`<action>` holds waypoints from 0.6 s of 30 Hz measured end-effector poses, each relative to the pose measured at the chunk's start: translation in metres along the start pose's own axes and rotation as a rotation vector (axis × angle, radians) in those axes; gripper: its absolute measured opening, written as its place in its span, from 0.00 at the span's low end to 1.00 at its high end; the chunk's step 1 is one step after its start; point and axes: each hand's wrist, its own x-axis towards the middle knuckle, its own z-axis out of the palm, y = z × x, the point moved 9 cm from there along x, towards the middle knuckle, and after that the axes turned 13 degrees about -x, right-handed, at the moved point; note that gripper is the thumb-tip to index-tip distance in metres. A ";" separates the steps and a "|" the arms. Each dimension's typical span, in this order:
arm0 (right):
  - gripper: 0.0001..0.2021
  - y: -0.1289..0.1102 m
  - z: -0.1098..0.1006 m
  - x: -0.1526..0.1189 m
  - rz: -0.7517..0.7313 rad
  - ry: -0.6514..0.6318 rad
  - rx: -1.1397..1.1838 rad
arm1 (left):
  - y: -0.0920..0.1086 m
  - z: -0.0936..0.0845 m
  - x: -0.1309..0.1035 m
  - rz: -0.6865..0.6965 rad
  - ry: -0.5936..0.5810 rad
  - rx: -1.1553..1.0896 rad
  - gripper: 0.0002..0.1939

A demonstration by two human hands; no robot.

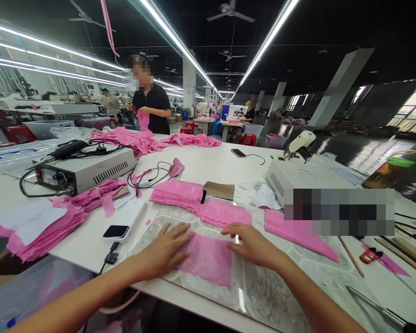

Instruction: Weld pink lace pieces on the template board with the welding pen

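A thin pink fabric piece (pixel 211 260) lies flat on a clear-topped board with a grey mottled surface (pixel 263 291). My left hand (pixel 168 247) rests at its left side, palm down with fingers spread. At the right edge, my right hand (pixel 254 243) is slightly curled, thumb and forefinger apart, with nothing visible between them. Just beyond my hands is a stack of pink fabric pieces (pixel 225 212), and a thicker pink stack (pixel 176 193) sits to its left. A folded pink cloth (pixel 308 243) lies to the right of my right hand.
At the left stand a metal control box (pixel 104 166) with cables and a pink fabric bundle (pixel 48 231) under paper. Red-handled snips (pixel 370 255) and a pointed tool (pixel 374 307) lie right. Across the table, a person (pixel 152 101) holds pink fabric beside a pink heap (pixel 131 139).
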 end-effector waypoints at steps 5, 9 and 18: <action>0.15 0.043 -0.009 0.027 0.128 0.257 0.061 | 0.000 -0.023 0.074 0.000 0.123 -0.044 0.12; 0.13 0.057 0.001 0.036 0.124 0.278 0.055 | -0.014 -0.014 0.121 -0.025 0.033 -0.027 0.09; 0.12 0.069 0.004 0.026 0.095 0.277 0.158 | -0.031 -0.003 0.131 -0.052 -0.119 -0.027 0.15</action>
